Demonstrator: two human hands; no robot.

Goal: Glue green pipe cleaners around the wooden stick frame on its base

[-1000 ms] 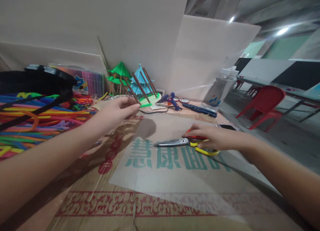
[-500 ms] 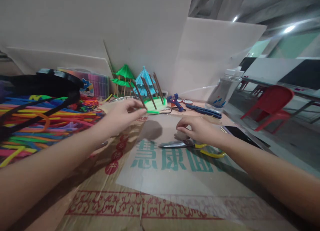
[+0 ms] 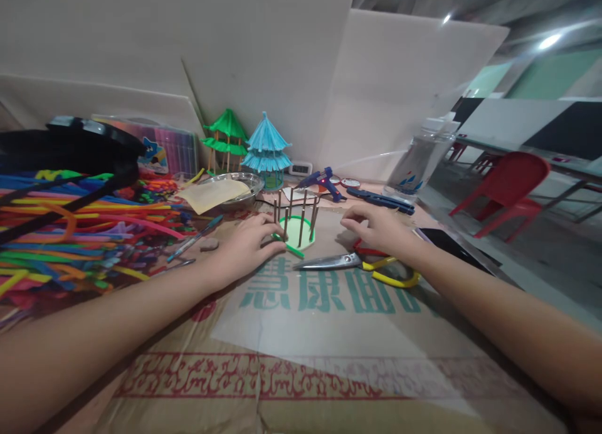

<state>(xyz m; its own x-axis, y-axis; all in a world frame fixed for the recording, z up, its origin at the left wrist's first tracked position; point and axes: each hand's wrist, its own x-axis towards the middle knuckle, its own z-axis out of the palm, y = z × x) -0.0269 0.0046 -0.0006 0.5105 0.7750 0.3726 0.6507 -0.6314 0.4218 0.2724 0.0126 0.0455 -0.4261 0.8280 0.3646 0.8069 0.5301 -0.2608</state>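
The nearer left hand (image 3: 251,243), thumb and fingers spread, is touching the green base (image 3: 293,232) at its 3 o'clock, brown sticks (image 3: 302,226) standing upright, while the half-curled right hand (image 3: 379,228) is hanging by scissors (image 3: 329,261).

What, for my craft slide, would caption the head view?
Left hand at green-edged base with upright brown sticks; right hand near scissors; small blue pavilion and green pavilion behind.

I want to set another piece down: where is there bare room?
Bare: the sheet between scissors and red band. Crowded: left, with pipe cleaners; back, with glue gun and bottle; beside the green base, where the left hand rests.
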